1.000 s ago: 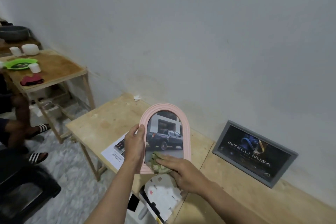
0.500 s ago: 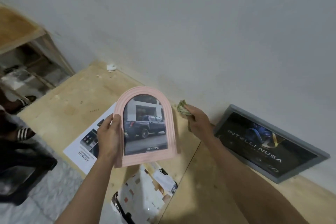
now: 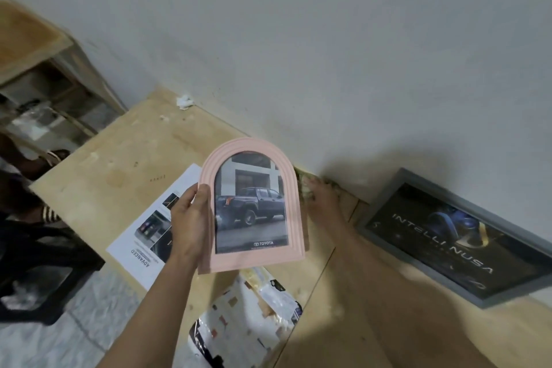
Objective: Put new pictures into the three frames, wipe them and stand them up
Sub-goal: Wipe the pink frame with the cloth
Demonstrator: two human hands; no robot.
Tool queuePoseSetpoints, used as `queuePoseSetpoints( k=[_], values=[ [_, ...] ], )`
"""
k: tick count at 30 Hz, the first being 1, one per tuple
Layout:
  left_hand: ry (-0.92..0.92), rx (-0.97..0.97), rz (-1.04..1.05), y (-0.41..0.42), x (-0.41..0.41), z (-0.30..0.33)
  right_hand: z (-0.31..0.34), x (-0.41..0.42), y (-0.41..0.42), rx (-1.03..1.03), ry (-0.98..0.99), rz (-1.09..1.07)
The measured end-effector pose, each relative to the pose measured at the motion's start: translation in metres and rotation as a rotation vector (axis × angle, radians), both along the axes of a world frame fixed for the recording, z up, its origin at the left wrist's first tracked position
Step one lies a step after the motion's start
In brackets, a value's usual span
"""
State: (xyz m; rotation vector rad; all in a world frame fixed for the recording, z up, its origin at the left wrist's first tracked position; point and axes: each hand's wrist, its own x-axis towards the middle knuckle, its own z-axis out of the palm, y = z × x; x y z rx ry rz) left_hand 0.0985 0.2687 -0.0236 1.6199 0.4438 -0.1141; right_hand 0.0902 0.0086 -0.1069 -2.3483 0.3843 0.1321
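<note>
Pink arched frame (image 3: 254, 206) held up above the bench (image 3: 125, 158), long axis upright with the arch toward the far wall and the flat foot toward the near edge, truck picture already behind the glass. Gripped along its left edge by the left hand (image 3: 191, 215), thumb over the front rim, other fingers hidden behind the back. Right hand (image 3: 322, 200) reaching past the right side of the frame toward the foot of the wall, on or just beside a crumpled greenish cloth (image 3: 306, 188); blurred, so cannot tell whether those fingers pinch the cloth or lie loose on it. Grey frame (image 3: 385, 203) leaning against the wall to the right, already standing. Printed sheet (image 3: 140, 245) flat on the bench behind the left hand, patterned wrapper (image 3: 239, 326) near the front edge. Probably wiped and ready for standing: bare stretch of wall just beyond and left of the cloth, so a short push forward by the left hand, foot down first, arch tipped back.
</note>
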Motion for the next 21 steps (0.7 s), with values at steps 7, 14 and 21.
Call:
queuePoseSetpoints(
  k=[7,14,21],
  values=[
    [-0.066,0.008,-0.095,0.013,-0.046,0.036,0.102,-0.087,0.045,0.920,-0.016,-0.258],
    [-0.138,-0.025,-0.331,0.019,-0.122,0.086,0.169,-0.212,0.057,0.861,-0.148,-0.410],
    [-0.146,-0.056,-0.794,-0.003,-0.179,0.126,0.212,-0.323,0.032,0.728,-0.290,-0.536]
  ],
)
